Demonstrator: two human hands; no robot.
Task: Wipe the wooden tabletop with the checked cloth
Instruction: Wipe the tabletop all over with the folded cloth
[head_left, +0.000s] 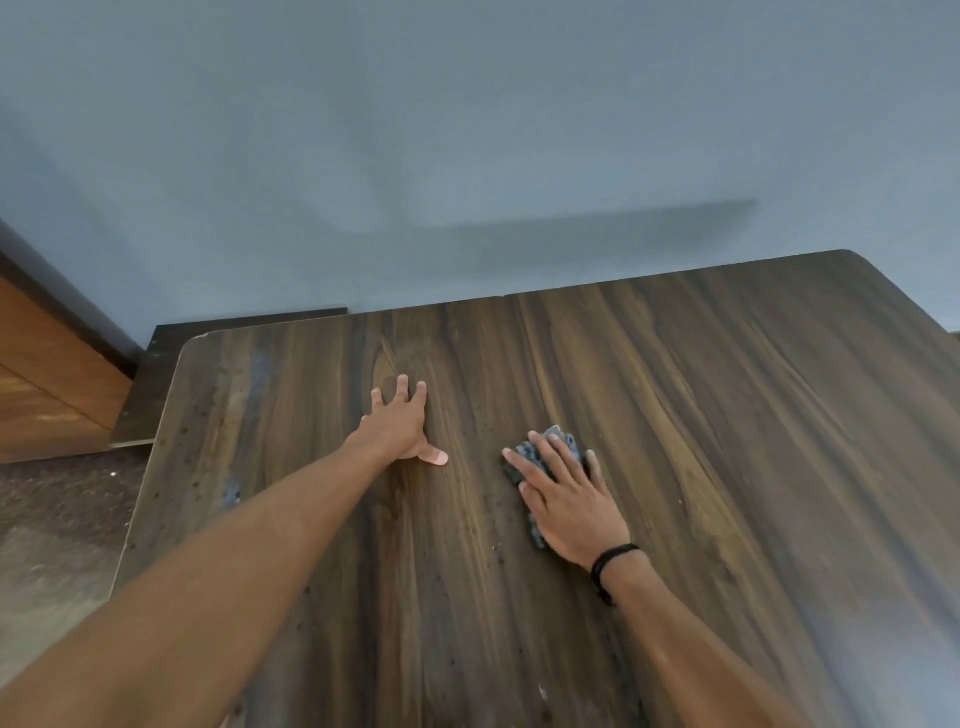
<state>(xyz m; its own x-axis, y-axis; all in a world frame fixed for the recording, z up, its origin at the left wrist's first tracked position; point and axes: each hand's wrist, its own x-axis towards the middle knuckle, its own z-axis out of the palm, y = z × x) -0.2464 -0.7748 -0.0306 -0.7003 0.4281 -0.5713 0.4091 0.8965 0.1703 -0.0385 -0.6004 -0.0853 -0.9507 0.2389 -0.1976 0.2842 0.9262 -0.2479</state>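
The dark wooden tabletop (727, 415) fills the lower right of the head view. Small dark spots and pale smears mark its left part. My right hand (569, 499) lies flat on the bunched grey-blue checked cloth (563, 441), fingers straight and spread, pressing it onto the wood near the middle. Most of the cloth is hidden under the palm; only its far end and left edge show. My left hand (402, 423) rests on the bare wood to the left of the cloth, fingers spread, thumb out to the right, about a hand's width away.
A blue-grey wall (467, 130) runs along the table's far edge. A dark low board (156, 384) and an orange-brown wooden panel (47, 374) stand at the left. Speckled floor (57, 530) lies past the table's left edge.
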